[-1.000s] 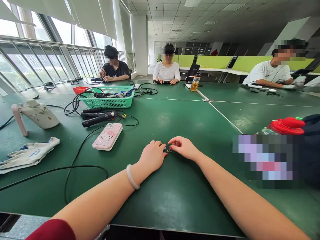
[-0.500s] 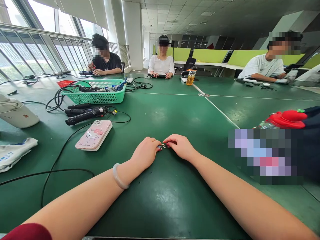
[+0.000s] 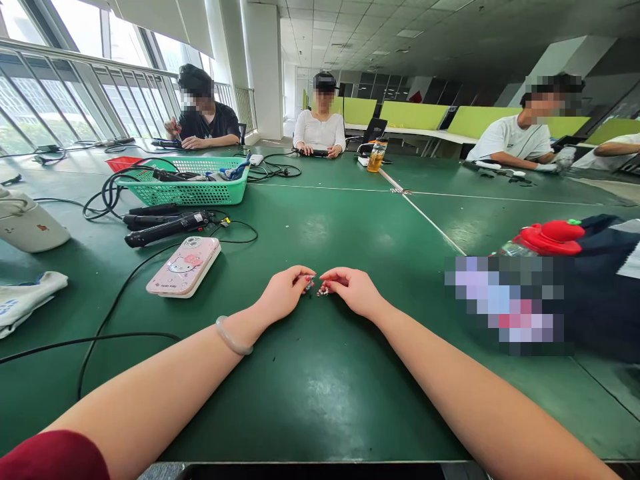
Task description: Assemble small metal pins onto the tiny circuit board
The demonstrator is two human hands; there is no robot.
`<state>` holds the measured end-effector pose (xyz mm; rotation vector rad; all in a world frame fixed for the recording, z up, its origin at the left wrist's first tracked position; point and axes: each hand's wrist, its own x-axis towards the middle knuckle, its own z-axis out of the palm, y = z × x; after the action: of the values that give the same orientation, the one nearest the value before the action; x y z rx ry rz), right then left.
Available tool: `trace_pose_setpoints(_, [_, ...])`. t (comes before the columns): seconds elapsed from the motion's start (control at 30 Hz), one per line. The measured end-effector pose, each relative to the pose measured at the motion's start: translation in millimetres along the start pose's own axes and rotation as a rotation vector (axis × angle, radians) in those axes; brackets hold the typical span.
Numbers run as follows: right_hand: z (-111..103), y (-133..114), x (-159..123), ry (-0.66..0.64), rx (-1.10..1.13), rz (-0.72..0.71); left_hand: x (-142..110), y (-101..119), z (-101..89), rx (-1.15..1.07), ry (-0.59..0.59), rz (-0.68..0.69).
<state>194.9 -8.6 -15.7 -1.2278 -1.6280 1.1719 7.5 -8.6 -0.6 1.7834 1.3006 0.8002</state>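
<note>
Both my hands meet over the middle of the green table (image 3: 320,360), their fingertips a short gap apart. My left hand (image 3: 283,292), with a pale bangle (image 3: 234,337) on its wrist, is closed in a pinch; something tiny and dark-bluish shows at its fingertips, too small to name. My right hand (image 3: 354,291) is also pinched. At its thumb and forefinger is a small silvery piece (image 3: 323,291) with a linked or beaded look, just above the tabletop or touching it; I cannot tell which.
Left lie a pink phone (image 3: 184,267), black handheld devices (image 3: 167,228), cables and a white cloth (image 3: 33,300). Behind stands a green basket (image 3: 190,192). Right are a red-lidded bottle (image 3: 553,239) and dark fabric (image 3: 600,293). Several people sit around the table's far side.
My hands have shifted slightly left in view, along with the whole scene. The silvery piece by my right fingertips now shows more clearly. Both hands stay pinched.
</note>
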Motion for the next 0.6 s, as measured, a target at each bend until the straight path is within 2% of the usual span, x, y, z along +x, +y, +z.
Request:
trace_pose_setpoints(0.1, [3.9, -1.5, -1.4, 0.022, 0.196, 0.058, 1.1, -0.7, 1.5, -0.187, 0.031, -0.039])
trace_pose_setpoints(0.27, [15.1, -8.8, -2.4, 0.118, 0.377, 0.018, -3.4, 4.9, 7.0, -0.401, 0.03, -0.011])
trace_pose_setpoints(0.43, [22.1, -13.6, -3.5, 0.219, 0.439, -0.002, -10.4, 9.1, 10.6, -0.53, 0.013, -0.024])
trace_pose_setpoints(0.6, [23.9, -16.1, -5.9, 0.217, 0.466, 0.003, -14.3, 10.5, 12.7, -0.628, -0.018, -0.056])
